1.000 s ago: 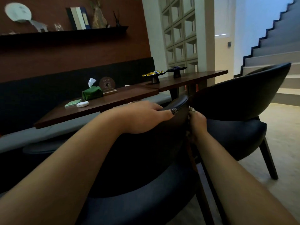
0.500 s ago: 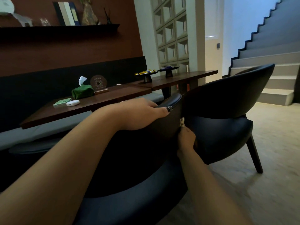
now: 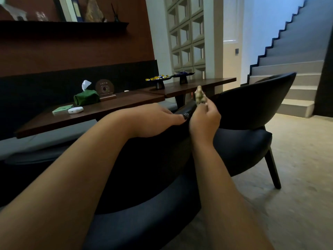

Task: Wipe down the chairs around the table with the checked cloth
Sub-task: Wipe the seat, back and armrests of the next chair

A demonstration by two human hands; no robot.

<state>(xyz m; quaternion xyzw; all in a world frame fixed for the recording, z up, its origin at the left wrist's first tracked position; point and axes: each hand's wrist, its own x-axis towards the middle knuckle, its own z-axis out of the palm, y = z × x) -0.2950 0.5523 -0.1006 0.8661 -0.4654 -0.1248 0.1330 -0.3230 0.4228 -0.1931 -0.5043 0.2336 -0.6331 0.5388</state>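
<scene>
My left hand [image 3: 153, 121] rests on the top edge of the near black chair's backrest [image 3: 155, 166], thumb along the rim and fingers over the far side. My right hand [image 3: 204, 121] is raised just right of that rim and grips the bunched checked cloth [image 3: 200, 98], which sticks up above my fingers. A second black chair [image 3: 252, 109] stands behind and to the right, facing the dark wooden table [image 3: 111, 109].
On the table lie a green tissue holder [image 3: 86, 99], a green card [image 3: 62, 109], a white case [image 3: 75, 110], a round plaque and two small stands with sweets [image 3: 158, 79]. A bench runs along the wall. Stairs [image 3: 297, 87] rise at the right.
My right hand has come up from beside the backrest to above its rim, lifting the cloth into view. My left hand has stayed on the chair top.
</scene>
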